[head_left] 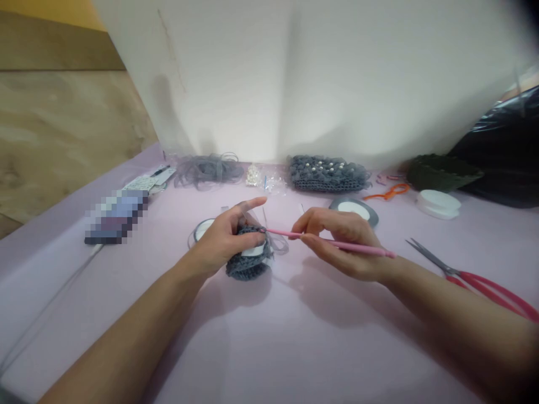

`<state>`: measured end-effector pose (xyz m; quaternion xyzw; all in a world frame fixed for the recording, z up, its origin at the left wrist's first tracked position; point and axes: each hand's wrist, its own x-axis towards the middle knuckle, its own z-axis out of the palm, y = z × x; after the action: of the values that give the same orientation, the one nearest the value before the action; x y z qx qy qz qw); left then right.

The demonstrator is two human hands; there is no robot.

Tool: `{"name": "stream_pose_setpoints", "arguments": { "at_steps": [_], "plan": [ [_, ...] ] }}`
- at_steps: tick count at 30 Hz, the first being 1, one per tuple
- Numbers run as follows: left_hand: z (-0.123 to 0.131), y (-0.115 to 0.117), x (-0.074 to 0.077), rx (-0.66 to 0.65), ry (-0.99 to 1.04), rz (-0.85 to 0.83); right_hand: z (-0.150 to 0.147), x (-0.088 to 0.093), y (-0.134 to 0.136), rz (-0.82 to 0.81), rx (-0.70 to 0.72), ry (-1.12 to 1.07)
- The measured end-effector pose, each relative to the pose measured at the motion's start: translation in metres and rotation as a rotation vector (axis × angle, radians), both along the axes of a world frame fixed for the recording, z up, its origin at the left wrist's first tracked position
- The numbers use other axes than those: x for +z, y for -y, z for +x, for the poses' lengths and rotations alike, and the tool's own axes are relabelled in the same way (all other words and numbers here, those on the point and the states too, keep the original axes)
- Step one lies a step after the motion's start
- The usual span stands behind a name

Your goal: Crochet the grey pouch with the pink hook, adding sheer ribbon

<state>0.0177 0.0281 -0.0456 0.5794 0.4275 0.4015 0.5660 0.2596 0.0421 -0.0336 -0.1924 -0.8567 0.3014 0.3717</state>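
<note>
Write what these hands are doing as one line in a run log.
left hand: holds grey crochet piece | right hand: holds pink crochet hook, tip at the stitches | nearby: red-handled scissors

Smooth pink plastic crochet hook [280, 232], rough grey crocheted cloth [246, 269].

Left hand [221, 238] and right hand [343, 241] curl just apart.
</note>
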Motion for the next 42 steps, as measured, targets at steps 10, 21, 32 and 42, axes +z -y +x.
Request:
{"name": "stream_pose_setpoints", "arguments": {
  "at_steps": [10, 21, 32, 42],
  "plan": [
    [0.001, 0.0, 0.001, 0.029, 0.045, -0.004, -0.003, -0.004, 0.002, 0.084, -0.072, 0.014],
    [0.002, 0.0, 0.001, 0.026, 0.069, 0.0, -0.005, -0.006, -0.003, -0.256, -0.127, -0.085],
    [0.001, 0.0, 0.001, -0.006, 0.066, 0.026, -0.005, -0.001, 0.005, 0.068, 0.011, 0.0],
    [0.0, 0.001, 0.004, -0.076, 0.178, -0.116, -0.006, -0.012, 0.003, 0.426, -0.067, 0.055]
  ]
}}
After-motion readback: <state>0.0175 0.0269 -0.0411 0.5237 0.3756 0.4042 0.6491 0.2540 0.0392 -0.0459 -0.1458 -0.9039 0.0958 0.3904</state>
